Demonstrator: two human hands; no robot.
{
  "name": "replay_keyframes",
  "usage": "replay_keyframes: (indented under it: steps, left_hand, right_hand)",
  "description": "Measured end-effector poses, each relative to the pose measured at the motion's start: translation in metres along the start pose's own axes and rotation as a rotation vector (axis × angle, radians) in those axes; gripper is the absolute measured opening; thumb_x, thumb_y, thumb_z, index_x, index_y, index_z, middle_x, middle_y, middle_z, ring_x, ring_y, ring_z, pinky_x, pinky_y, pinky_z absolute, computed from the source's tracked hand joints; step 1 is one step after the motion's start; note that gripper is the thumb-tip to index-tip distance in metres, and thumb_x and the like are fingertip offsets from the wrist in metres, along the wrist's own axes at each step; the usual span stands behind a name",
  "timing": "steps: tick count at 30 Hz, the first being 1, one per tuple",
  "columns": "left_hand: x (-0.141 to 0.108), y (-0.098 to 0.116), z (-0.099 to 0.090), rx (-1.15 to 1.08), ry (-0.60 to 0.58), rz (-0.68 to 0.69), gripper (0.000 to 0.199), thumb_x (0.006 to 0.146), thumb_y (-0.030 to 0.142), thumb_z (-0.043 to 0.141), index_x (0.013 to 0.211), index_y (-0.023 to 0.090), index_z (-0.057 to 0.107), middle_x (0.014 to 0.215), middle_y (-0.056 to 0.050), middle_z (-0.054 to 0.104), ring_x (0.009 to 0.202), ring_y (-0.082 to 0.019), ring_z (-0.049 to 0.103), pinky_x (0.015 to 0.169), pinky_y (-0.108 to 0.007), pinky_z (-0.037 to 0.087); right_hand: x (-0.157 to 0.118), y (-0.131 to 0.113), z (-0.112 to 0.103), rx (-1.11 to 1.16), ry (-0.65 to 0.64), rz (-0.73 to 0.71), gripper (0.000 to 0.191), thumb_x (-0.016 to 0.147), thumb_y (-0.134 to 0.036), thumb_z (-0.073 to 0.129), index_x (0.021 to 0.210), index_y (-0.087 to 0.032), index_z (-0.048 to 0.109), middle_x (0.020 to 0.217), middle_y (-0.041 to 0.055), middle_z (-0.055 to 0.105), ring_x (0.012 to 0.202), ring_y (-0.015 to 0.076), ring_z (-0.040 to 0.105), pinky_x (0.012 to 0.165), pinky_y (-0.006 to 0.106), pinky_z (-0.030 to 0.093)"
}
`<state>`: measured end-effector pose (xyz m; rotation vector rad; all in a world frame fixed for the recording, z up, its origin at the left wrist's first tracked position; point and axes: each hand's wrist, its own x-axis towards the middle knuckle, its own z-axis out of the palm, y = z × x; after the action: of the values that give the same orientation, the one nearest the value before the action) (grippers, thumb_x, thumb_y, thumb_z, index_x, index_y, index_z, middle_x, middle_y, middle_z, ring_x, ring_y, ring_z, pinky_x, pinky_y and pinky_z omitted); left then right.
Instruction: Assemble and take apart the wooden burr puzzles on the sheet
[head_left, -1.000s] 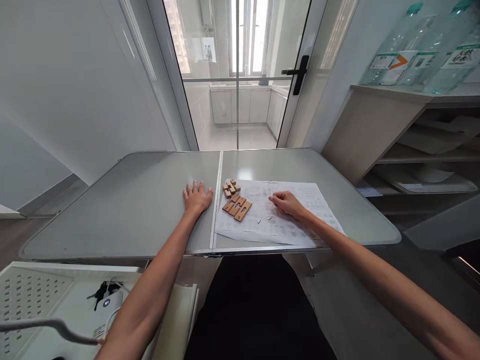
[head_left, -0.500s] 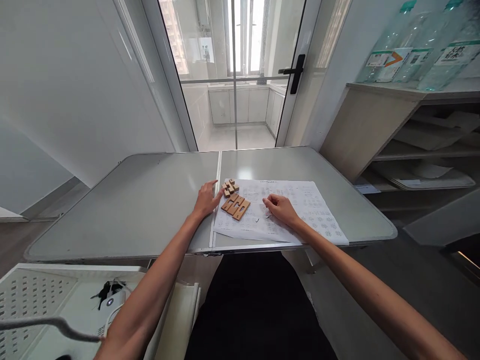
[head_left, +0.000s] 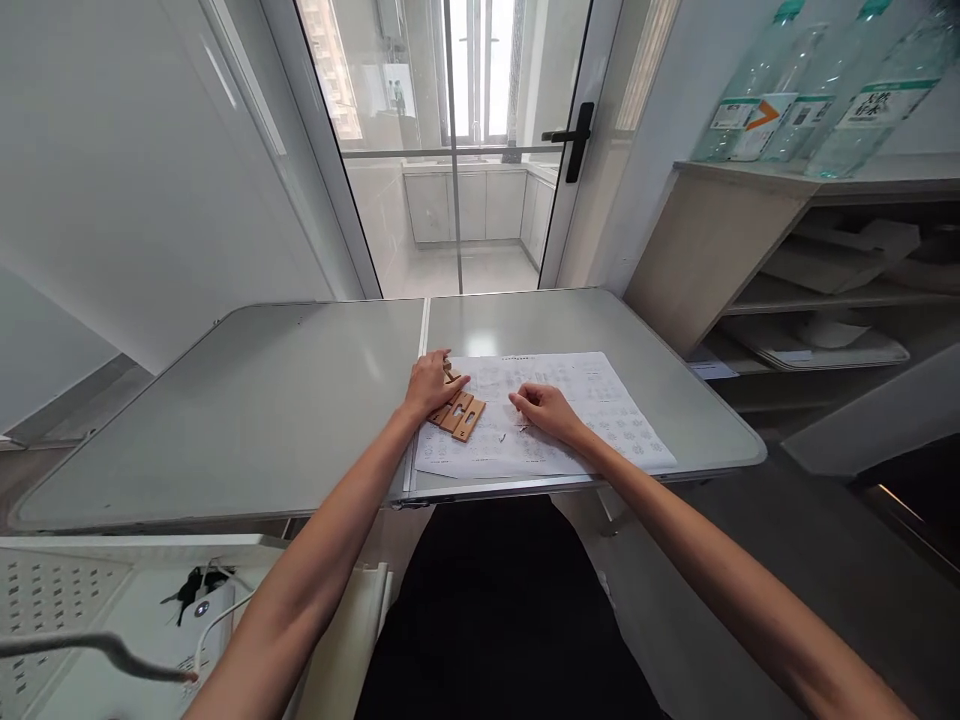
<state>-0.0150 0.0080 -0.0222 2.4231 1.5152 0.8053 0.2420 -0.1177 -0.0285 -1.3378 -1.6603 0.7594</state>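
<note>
My left hand [head_left: 431,384] is closed around a small cluster of notched wooden blocks [head_left: 450,373], its thumb on the near side and fingertips on the far side; the palm hides most of the cluster. Just below the thumb lies a group of flat wooden pieces with cut-out slots [head_left: 463,413], partly covered by that hand. Over the printed paper sheet [head_left: 600,430] rests my right hand [head_left: 549,410], its fingers curled into a pinch. Whether anything sits between those fingertips is hidden. A tiny pale scrap [head_left: 502,438] lies on the sheet, too small to name.
The grey folding table [head_left: 315,400] has a seam left of the paper. At lower left stands a white perforated basket [head_left: 67,600] with keys [head_left: 191,590] and a cable. A shelf unit [head_left: 739,240] bearing plastic bottles [head_left: 862,115] is at right; a glass door [head_left: 480,220] stands behind.
My left hand has moved right from beside the block cluster and closed over it, covering part of the flat pieces. The right hand keeps its pinch over the sheet. The view has shifted slightly.
</note>
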Motion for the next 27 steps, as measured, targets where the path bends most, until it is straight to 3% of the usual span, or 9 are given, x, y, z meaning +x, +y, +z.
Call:
replay_keyframes:
  steps: [12, 16, 22, 27]
  left_hand:
    - [0.004, -0.002, -0.008, -0.022, 0.079, -0.106, 0.067, 0.083, 0.054, 0.087, 0.135, 0.019, 0.066, 0.122, -0.015, 0.078, 0.119, -0.035, 0.070, 0.105, -0.048, 0.054]
    - [0.004, 0.006, -0.014, -0.070, 0.110, -0.107, 0.067, 0.085, 0.055, 0.086, 0.137, 0.018, 0.065, 0.121, -0.015, 0.078, 0.116, -0.034, 0.072, 0.104, -0.049, 0.056]
    - [-0.019, 0.056, -0.014, -0.179, 0.039, 0.070, 0.073, 0.082, 0.062, 0.087, 0.140, 0.023, 0.063, 0.118, -0.007, 0.079, 0.107, -0.025, 0.075, 0.098, -0.039, 0.059]
    - [-0.062, 0.102, -0.004, -0.217, -0.048, 0.317, 0.068, 0.083, 0.061, 0.087, 0.135, 0.024, 0.065, 0.114, -0.008, 0.080, 0.105, -0.028, 0.075, 0.097, -0.044, 0.058]
  right_hand:
    - [0.001, 0.003, 0.001, 0.038, 0.029, 0.023, 0.043, 0.095, -0.057, 0.057, 0.067, -0.025, 0.053, 0.056, -0.0037, 0.053, 0.056, 0.0162, 0.049, 0.062, 0.031, 0.039]
    - [0.000, 0.002, 0.000, 0.041, 0.035, 0.026, 0.043, 0.095, -0.056, 0.059, 0.067, -0.025, 0.053, 0.056, -0.0032, 0.054, 0.057, 0.0167, 0.050, 0.063, 0.031, 0.040]
    - [0.001, -0.001, -0.001, 0.071, 0.045, 0.036, 0.044, 0.093, -0.059, 0.062, 0.067, -0.025, 0.054, 0.055, -0.0030, 0.054, 0.057, 0.0167, 0.049, 0.063, 0.032, 0.041]
    - [-0.002, -0.005, -0.006, 0.129, 0.060, 0.080, 0.048, 0.093, -0.066, 0.060, 0.069, -0.024, 0.056, 0.058, -0.0017, 0.057, 0.057, 0.0165, 0.051, 0.060, 0.030, 0.042]
